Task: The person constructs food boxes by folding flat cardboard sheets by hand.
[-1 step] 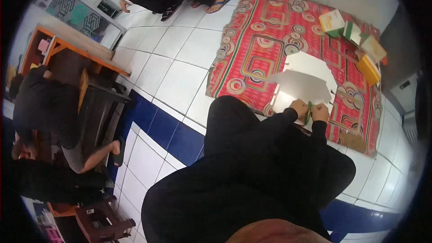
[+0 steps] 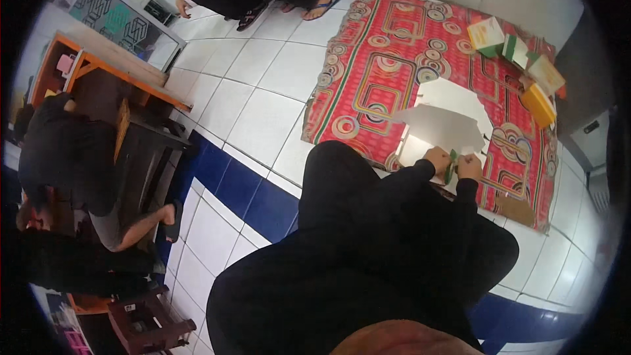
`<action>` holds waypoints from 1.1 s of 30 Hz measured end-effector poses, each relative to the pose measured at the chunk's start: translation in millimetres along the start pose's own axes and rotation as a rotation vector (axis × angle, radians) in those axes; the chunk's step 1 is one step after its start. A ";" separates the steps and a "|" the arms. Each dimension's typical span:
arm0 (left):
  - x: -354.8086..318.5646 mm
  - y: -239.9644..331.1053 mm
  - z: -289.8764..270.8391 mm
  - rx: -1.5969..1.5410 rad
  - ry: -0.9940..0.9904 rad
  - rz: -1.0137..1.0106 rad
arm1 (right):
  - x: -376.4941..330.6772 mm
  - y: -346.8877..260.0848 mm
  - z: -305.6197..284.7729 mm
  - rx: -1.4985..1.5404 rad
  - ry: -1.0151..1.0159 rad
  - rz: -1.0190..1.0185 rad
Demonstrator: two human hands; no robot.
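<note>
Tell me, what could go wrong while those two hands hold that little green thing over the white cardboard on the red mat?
The left hand and right hand pinch a small green piece between them, so it might bend or tear if pulled. The white cardboard sheets lie loosely overlapped on the red patterned mat and could slide or crease under a leaning arm. The boxes sit near the mat's far edge and could be knocked by a reach.
</note>
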State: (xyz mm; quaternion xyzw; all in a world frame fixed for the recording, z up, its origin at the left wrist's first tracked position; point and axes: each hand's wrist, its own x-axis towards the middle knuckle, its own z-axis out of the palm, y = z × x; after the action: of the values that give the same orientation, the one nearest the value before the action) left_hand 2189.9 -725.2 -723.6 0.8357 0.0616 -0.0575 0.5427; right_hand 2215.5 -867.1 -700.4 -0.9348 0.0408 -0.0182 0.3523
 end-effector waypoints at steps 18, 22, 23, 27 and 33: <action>-3.4 4.9 -41.0 0.480 0.105 0.277 | -33.3 -38.7 -32.3 -0.108 -0.139 -0.191; -80.0 69.3 -110.7 0.740 0.228 0.139 | -62.3 -60.3 -77.7 -0.408 -0.588 -0.198; -91.8 61.1 -119.6 0.833 0.198 0.089 | -59.0 -42.0 -60.9 -0.468 -0.566 -0.249; -74.6 12.6 -137.1 0.819 -0.323 -0.261 | -46.4 -23.2 -2.0 -0.447 -0.595 -0.227; -80.7 29.3 -137.8 0.574 -0.122 -0.052 | -53.4 -31.9 -18.5 -0.622 -0.483 -0.208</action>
State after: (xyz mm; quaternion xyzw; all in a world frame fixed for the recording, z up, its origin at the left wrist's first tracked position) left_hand 2119.3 -614.3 -628.4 0.9482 0.0316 -0.1367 0.2850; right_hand 2163.2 -850.7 -665.8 -0.9733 -0.1345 0.1796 0.0485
